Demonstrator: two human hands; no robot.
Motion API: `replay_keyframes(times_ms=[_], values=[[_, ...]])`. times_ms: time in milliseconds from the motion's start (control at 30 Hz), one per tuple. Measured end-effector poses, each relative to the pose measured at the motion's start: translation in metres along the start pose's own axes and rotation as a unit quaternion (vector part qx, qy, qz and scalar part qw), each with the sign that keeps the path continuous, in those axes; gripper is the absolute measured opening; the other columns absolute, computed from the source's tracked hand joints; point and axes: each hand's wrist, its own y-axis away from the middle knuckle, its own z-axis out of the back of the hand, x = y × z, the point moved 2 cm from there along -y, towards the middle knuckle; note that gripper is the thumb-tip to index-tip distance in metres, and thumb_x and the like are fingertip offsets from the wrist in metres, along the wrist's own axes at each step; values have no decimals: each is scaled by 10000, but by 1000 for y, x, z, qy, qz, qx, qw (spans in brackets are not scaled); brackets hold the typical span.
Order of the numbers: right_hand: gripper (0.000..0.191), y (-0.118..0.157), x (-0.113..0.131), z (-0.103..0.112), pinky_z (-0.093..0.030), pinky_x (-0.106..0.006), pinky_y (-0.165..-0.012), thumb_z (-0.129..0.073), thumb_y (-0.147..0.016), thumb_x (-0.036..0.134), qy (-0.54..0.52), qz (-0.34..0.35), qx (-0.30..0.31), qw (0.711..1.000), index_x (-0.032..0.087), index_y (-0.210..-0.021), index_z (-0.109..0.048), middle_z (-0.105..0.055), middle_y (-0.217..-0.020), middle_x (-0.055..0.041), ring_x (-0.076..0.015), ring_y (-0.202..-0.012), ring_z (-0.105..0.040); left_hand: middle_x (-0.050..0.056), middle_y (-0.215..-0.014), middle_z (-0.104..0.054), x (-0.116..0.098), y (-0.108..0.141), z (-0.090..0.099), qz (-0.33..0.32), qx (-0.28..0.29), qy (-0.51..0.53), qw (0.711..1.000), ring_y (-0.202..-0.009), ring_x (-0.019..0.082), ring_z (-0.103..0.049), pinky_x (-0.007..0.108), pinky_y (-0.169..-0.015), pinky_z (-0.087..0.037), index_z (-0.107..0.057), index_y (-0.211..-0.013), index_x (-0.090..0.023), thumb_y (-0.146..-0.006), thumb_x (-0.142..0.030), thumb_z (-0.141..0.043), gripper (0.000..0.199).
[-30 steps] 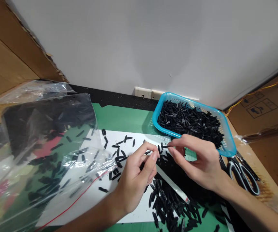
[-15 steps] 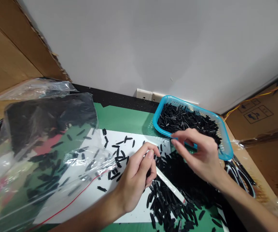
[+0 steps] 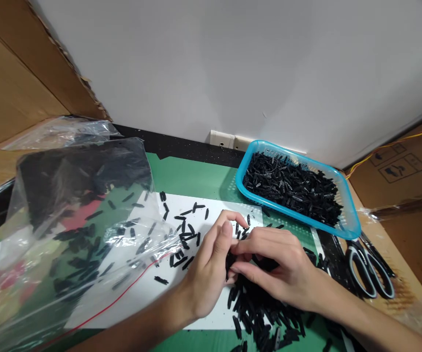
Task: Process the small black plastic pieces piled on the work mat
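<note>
My left hand [image 3: 214, 259] is curled closed above the white sheet [image 3: 211, 313], its thumb against the bent fingers. My right hand [image 3: 282, 261] meets it, thumb and fingertips pinched together at the left fingers. Something dark shows between the hands, but I cannot make out what it is. Under and in front of them lies a heap of small black strip-like pieces [image 3: 262, 318]. More loose black pieces [image 3: 185, 237] are scattered over the sheet to the left of my hands.
A blue basket [image 3: 243, 183] full of black pieces stands by the wall. Scissors [image 3: 365, 271] lie to its right. At left a clear plastic bag [image 3: 82, 234] with a red seal line holds black pieces. Cardboard boxes [image 3: 397, 181] flank the green work surface [image 3: 192, 176].
My right hand has moved left and down from beside the basket to my left hand. A white strip seen below my left hand earlier is out of sight now. The view has shifted slightly.
</note>
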Motion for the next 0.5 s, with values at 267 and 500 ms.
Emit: replay_keyframes(times_ms=[267, 500], values=[[101, 1, 0, 2, -536, -296, -714, -668, -1058, 126, -21, -14, -6, 1000, 133, -1047, -768, -756, -897, -74, -167, -776, -681, -109, -615, -367, -2, -4, 0, 1, -2, 9, 1000, -498, 61, -305, 117, -440, -240, -563, -1024, -246, -1082, -641, -549, 399], [65, -2, -8, 12, -523, -252, -634, -737, -1036, 251, -90, -156, -113, 977, 211, -988, -756, -730, -830, 2, -129, -687, -637, -106, -556, -403, -7, -8, 2, -11, 11, 41, 999, -422, 40, -268, 118, -382, -221, -576, -881, -197, -1077, -584, -585, 434]])
